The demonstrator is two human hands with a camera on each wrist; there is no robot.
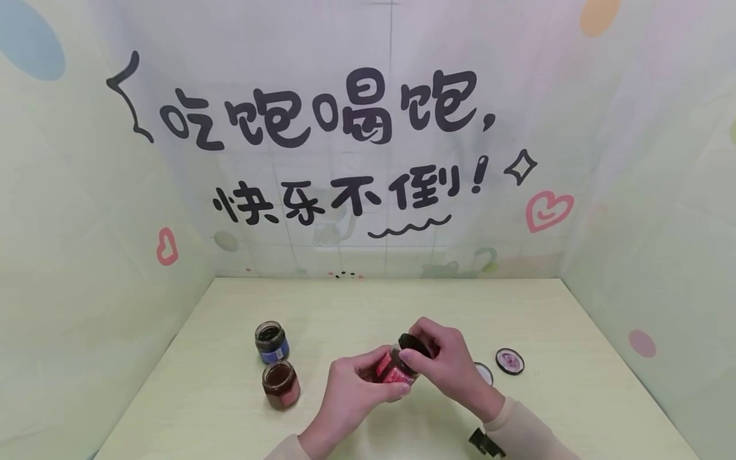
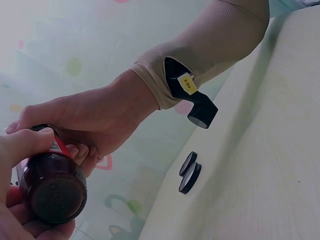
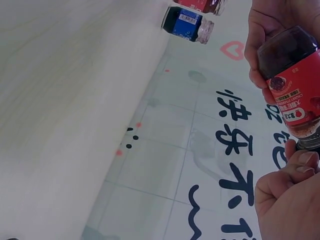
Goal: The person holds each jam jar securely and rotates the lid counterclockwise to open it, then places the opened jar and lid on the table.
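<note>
A glass jar (image 1: 397, 372) with a red label and dark contents is held tilted above the table by my left hand (image 1: 352, 386), its fingers and thumb round the body. Its dark base (image 2: 54, 197) faces the left wrist view. My right hand (image 1: 451, 359) pinches a black lid (image 1: 414, 345) at the jar's mouth. From the head view the lid looks tipped up at an angle to the rim. In the right wrist view the fingers partly cover the lid, and the red label (image 3: 295, 97) shows clearly.
Two lidless jars stand at the left of the table (image 1: 322, 313): one blue-labelled (image 1: 273, 348), one red-labelled (image 1: 283, 391) nearer me. Two black-rimmed lids lie on the right, one lid (image 1: 510, 361) in full view, the other lid (image 1: 485, 372) partly behind my right wrist.
</note>
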